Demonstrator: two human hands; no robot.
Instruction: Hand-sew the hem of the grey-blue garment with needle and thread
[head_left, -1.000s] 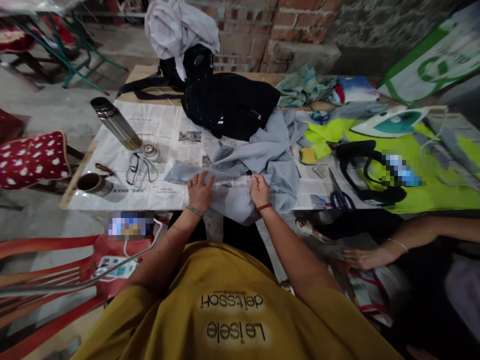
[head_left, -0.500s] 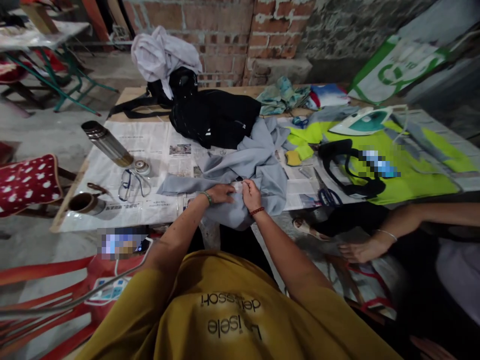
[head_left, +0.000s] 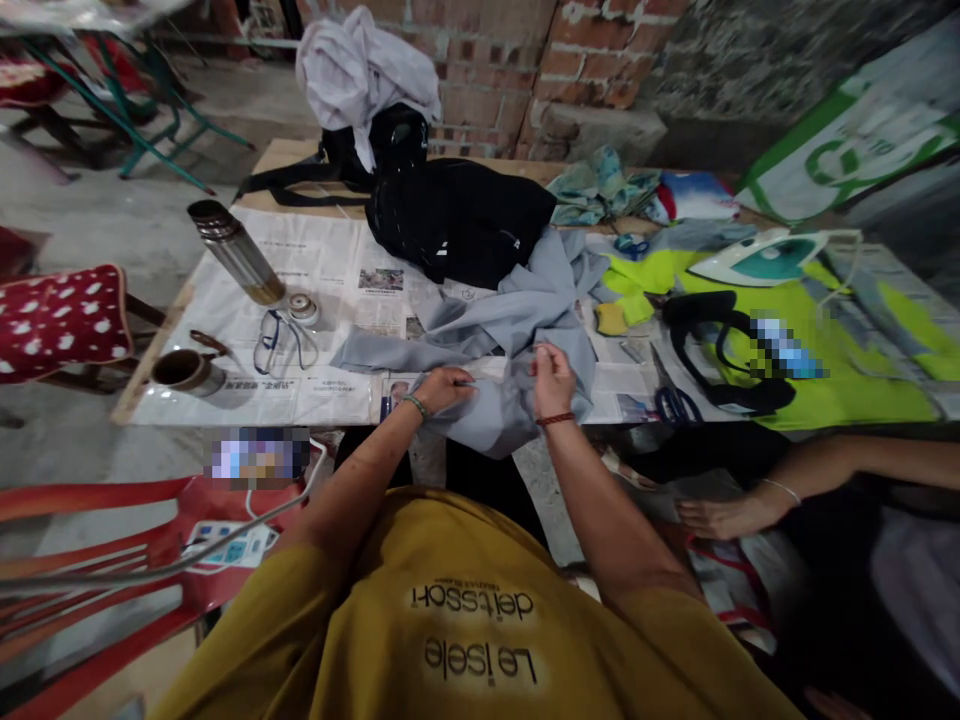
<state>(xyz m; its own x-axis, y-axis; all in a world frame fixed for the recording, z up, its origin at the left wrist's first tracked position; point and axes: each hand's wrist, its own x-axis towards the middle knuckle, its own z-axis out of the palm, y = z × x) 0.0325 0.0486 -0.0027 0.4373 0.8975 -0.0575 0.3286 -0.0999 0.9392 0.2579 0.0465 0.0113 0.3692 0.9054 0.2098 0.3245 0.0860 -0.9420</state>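
A crumpled grey cloth (head_left: 487, 420) lies along the near edge of the table, partly hanging over it. My left hand (head_left: 445, 390) is closed on the cloth, its thumb and forefinger pinching a fold. To the right, my right hand (head_left: 553, 380) is raised slightly over the same cloth with its fingertips pinched together. Whatever sits between those fingertips is too small to make out. Dark-handled scissors (head_left: 675, 403) lie to the right of my right hand, beside a black headband-like strap (head_left: 686, 345).
A steel thermos (head_left: 238, 255), a brown mug (head_left: 184, 372) and eyeglasses (head_left: 270, 345) stand at left. Behind the cloth lies a black bag (head_left: 457, 215). At right, an iron (head_left: 757, 258) rests on a yellow-green garment (head_left: 855, 370). A co-worker's hand (head_left: 720, 517) is at lower right.
My right hand has moved away from my left, to the right and slightly up. My left hand stays at the cloth. The whole view has shifted a little.
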